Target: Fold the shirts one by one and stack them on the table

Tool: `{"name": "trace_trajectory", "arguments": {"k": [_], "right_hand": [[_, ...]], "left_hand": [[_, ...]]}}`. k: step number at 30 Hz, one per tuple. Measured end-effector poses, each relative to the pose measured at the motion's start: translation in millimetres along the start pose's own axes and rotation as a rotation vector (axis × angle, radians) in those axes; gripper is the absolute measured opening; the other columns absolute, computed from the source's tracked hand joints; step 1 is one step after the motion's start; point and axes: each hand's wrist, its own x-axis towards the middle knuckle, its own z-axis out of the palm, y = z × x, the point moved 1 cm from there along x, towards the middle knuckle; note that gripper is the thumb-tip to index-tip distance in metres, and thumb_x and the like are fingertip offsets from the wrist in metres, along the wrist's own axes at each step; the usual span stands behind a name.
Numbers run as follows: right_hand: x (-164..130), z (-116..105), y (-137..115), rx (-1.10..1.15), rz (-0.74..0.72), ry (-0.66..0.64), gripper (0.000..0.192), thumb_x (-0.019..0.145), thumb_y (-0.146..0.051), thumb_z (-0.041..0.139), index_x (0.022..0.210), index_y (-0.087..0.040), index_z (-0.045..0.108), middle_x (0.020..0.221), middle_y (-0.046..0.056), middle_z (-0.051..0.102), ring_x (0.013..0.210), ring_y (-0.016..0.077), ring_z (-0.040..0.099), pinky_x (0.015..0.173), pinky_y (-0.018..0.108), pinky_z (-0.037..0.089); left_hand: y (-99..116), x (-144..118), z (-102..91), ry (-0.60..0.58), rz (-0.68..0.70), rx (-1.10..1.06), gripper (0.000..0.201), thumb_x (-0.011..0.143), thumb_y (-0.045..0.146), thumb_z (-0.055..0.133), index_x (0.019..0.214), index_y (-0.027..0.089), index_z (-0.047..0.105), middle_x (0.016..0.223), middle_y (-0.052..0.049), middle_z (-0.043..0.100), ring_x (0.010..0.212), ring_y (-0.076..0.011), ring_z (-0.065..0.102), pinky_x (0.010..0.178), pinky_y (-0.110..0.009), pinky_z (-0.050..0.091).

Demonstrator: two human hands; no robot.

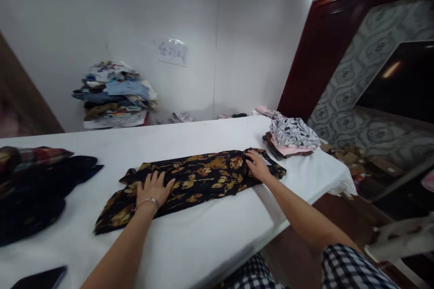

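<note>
A black garment (203, 176) with a gold and brown floral print lies as a long folded strip across the white table. My left hand (154, 189), with a bracelet at the wrist, rests flat on its left part, fingers spread. Toward the right end of the garment, my right hand (258, 166) lies on the cloth with its fingers slightly bent and apart. Neither hand grips anything that I can see. Sleeve-like ends of the cloth stick out beyond both hands.
Dark and plaid clothes (37, 185) are heaped at the table's left. Folded garments (293, 133), a black-and-white print on top, sit at the right end. Behind the white table (217, 230) rises a tall clothes pile (117, 92). A dark flat object (42, 278) lies at the near left edge.
</note>
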Motion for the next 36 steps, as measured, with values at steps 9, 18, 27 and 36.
{"name": "trace_trajectory", "arguments": {"k": [9, 18, 27, 36], "right_hand": [[41, -12, 47, -0.12, 0.197, 0.02, 0.044, 0.083, -0.018, 0.044, 0.125, -0.015, 0.059, 0.13, 0.012, 0.059, 0.122, 0.0229, 0.051, 0.108, 0.038, 0.035], [59, 2, 63, -0.14, 0.259, -0.189, 0.021, 0.082, -0.02, 0.054, 0.087, -0.018, 0.074, 0.099, 0.007, 0.072, 0.098, 0.0213, 0.063, 0.09, 0.03, 0.045], [60, -7, 48, -0.147, 0.205, -0.106, 0.04, 0.095, -0.032, 0.035, 0.118, -0.018, 0.064, 0.125, 0.011, 0.062, 0.12, 0.0234, 0.052, 0.101, 0.036, 0.038], [44, 26, 29, -0.161, 0.099, -0.5, 0.052, 0.09, -0.05, 0.046, 0.136, -0.026, 0.049, 0.15, 0.007, 0.037, 0.14, 0.0291, 0.028, 0.113, 0.049, 0.022]], "left_hand": [[1, 1, 0.1, 0.004, 0.001, 0.081, 0.066, 0.087, 0.051, 0.031, 0.144, 0.016, 0.039, 0.154, -0.013, 0.028, 0.142, -0.0317, 0.019, 0.11, -0.055, 0.018], [2, 0, -1.3, 0.024, -0.126, 0.08, 0.073, 0.085, 0.058, 0.029, 0.142, 0.013, 0.041, 0.154, -0.015, 0.028, 0.142, -0.0342, 0.02, 0.11, -0.056, 0.019], [5, 0, -4.7, 0.032, -0.112, 0.094, 0.069, 0.085, 0.055, 0.031, 0.14, 0.015, 0.044, 0.151, -0.016, 0.033, 0.141, -0.034, 0.023, 0.109, -0.055, 0.021], [6, 2, -6.6, -0.007, -0.143, 0.052, 0.072, 0.083, 0.058, 0.024, 0.139, 0.018, 0.043, 0.154, -0.012, 0.028, 0.143, -0.0306, 0.018, 0.111, -0.053, 0.016]]}}
